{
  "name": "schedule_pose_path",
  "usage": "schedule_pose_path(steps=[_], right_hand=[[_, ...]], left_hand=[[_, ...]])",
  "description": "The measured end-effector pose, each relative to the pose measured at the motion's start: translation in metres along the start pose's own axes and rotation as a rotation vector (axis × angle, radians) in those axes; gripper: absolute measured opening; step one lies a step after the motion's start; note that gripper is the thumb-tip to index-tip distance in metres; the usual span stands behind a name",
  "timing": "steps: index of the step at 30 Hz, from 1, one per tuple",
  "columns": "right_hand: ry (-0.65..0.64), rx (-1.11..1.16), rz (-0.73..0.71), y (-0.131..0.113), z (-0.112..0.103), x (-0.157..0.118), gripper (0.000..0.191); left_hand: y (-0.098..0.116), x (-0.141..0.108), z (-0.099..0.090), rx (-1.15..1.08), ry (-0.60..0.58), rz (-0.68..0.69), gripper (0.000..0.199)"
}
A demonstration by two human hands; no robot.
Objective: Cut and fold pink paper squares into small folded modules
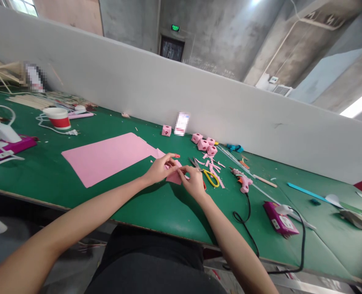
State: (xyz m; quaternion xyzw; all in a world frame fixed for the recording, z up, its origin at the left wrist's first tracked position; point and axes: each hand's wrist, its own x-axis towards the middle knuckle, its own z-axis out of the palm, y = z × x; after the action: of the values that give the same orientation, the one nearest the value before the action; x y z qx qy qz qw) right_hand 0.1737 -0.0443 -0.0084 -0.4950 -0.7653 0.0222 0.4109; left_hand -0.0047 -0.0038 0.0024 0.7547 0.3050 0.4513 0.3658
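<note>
Both of my hands meet over a small piece of pink paper (174, 178) just above the green table. My left hand (159, 168) pinches its left side, and my right hand (193, 179) has thumb and fingers closed on its right side. Part of the paper is hidden behind the fingers. A large pink sheet (110, 158) lies flat to the left. Scissors with yellow handles (211, 179) rest right beside my right hand, among thin pink paper scraps (214, 166). Folded pink paper boxes with dark red diamond marks (203, 144) stand in a group behind them.
A pink glue gun (244, 182) with a black cable lies on the right, near a magenta power strip (280, 218). A red-and-white paper cup (57, 117) and another magenta power strip (12, 148) are at the left. A grey partition (132, 81) bounds the table's back.
</note>
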Motion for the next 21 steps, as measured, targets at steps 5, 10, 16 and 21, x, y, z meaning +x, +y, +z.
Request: schedule_pose_path(steps=[5,10,16,21], right_hand=[[-0.012,0.020,0.020,0.000,-0.002,0.001,0.024],[-0.009,0.016,0.026,-0.001,-0.003,0.002,0.023],[0.005,-0.008,0.012,0.000,-0.001,0.001,0.022],[0.028,-0.007,0.046,-0.001,-0.004,0.001,0.019]], left_hand=[[-0.001,-0.002,-0.004,-0.006,-0.005,0.027,0.042],[-0.004,-0.001,-0.003,-0.019,-0.010,0.008,0.042],[-0.007,0.000,0.001,0.039,0.043,-0.041,0.041],[-0.015,0.003,-0.003,0.101,0.111,-0.113,0.040]])
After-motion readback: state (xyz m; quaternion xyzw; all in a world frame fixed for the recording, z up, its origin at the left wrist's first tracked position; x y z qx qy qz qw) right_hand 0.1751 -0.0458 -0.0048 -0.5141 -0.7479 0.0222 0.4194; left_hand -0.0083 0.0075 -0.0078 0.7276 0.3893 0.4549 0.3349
